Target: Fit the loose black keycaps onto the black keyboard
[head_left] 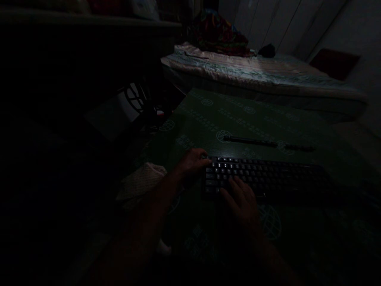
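Observation:
A black keyboard (279, 174) lies on a green board printed with pale globes and lettering (196, 135). My left hand (192, 162) is at its far left corner, thumb on the top edge and the other fingers curled just past it; the grip looks closed on that corner. Over the lower left keys rests my right hand (242, 198), fingers stretched out and slightly apart, fingertips touching the keys. Behind the keyboard is a long, thin dark strip (253, 141). The scene is very dim, so finger detail is partly lost.
A crumpled light cloth (145, 178) sits left of my left forearm. Beyond the board stands a bed with a patterned cover (268, 73), bearing a bundle of red floral fabric (220, 35). A fan-like grille (135, 97) and a dark shelf edge (89, 19) are on the left.

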The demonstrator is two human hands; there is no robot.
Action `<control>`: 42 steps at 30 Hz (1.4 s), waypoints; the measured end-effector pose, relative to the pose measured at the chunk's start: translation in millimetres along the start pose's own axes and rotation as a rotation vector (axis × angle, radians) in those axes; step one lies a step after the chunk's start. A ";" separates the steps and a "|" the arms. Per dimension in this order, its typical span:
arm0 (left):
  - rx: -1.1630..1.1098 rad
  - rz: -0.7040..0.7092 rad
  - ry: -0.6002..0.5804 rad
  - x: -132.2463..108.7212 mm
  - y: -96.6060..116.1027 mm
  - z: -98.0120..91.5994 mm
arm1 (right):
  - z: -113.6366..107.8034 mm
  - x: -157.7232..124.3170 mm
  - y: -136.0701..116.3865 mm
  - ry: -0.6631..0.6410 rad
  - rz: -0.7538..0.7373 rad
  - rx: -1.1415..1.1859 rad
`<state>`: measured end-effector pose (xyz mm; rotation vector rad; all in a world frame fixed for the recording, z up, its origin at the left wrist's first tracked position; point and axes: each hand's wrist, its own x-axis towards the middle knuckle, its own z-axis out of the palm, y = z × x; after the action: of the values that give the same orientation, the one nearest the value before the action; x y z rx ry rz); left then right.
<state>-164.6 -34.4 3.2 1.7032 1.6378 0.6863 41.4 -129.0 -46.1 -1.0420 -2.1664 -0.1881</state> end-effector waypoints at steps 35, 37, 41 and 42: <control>0.026 -0.014 -0.016 3.5 -0.6 -1.1 | 5.6 3.9 -0.1 0.053 -0.001 -0.027; 0.022 -0.016 -0.014 3.4 -0.5 -1.4 | 7.0 4.0 0.7 0.063 0.000 -0.040; 0.024 -0.009 0.012 1.7 1.4 -1.8 | 9.0 3.7 2.0 0.072 -0.011 -0.068; 0.031 -0.007 0.013 1.5 1.9 -1.8 | 8.9 3.7 2.3 0.072 -0.019 -0.076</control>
<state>-164.7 -32.6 5.7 1.7170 1.6713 0.6732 36.8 -121.5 -50.6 -1.0419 -2.1192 -0.3138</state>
